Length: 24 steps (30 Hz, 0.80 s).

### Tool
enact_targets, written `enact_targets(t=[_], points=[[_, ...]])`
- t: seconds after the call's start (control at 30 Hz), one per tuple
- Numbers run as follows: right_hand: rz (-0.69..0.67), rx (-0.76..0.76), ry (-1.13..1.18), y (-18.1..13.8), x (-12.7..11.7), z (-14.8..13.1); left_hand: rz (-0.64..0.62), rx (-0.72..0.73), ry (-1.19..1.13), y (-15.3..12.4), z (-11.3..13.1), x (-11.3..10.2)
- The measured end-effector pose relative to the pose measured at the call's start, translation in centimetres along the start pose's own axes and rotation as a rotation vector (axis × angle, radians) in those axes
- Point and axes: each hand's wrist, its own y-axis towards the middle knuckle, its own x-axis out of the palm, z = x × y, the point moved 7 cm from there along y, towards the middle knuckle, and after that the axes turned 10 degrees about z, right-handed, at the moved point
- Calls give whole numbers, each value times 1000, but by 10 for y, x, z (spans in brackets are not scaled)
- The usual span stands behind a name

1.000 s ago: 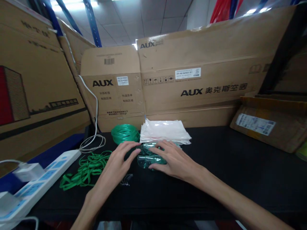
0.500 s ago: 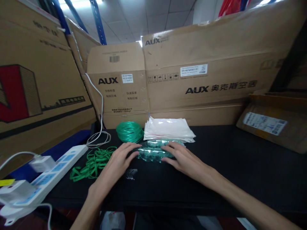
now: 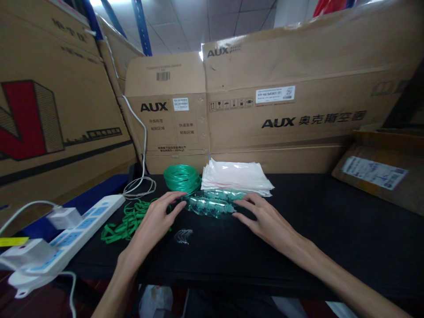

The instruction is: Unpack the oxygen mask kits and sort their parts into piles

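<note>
Two rows of nested, clear green plastic shells (image 3: 210, 206), shaped like face masks, lie on the black table, one behind the other. My left hand (image 3: 165, 212) is at the left end of the front row, thumb and fingers apart. At the right end, my right hand (image 3: 256, 214) also has its fingers spread, the tips close to the shells; whether they touch is hard to tell. Small thin, curved, shiny strips (image 3: 183, 236) lie nearer me. Beside my left wrist is a tangle of green elastic straps (image 3: 124, 225), partly covered by that hand.
Behind the shells are a coil of green tubing (image 3: 182, 176) and a stack of white plastic bags (image 3: 236, 174). A white power strip (image 3: 76, 234) with plugs and cables runs along the left. Cardboard panels (image 3: 238, 145) wall the back; a cardboard box (image 3: 367, 159) stands right.
My hands have moved apart from the shells' middle toward their ends, and my fingers have loosened. The view has shifted slightly, so the strips show more clearly.
</note>
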Motion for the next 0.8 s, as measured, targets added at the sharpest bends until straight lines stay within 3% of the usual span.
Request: enact_targets(t=[0.23,0.5,0.8], points=[[13,122,53,-11,-14,19,20,-2,-5,4,0,3],[-31,158,143,-13,4,16,-57,-37,-120,7,-4,11],[-61,160,147,-5,11,7,-63,-57,-127,14,-6,12]])
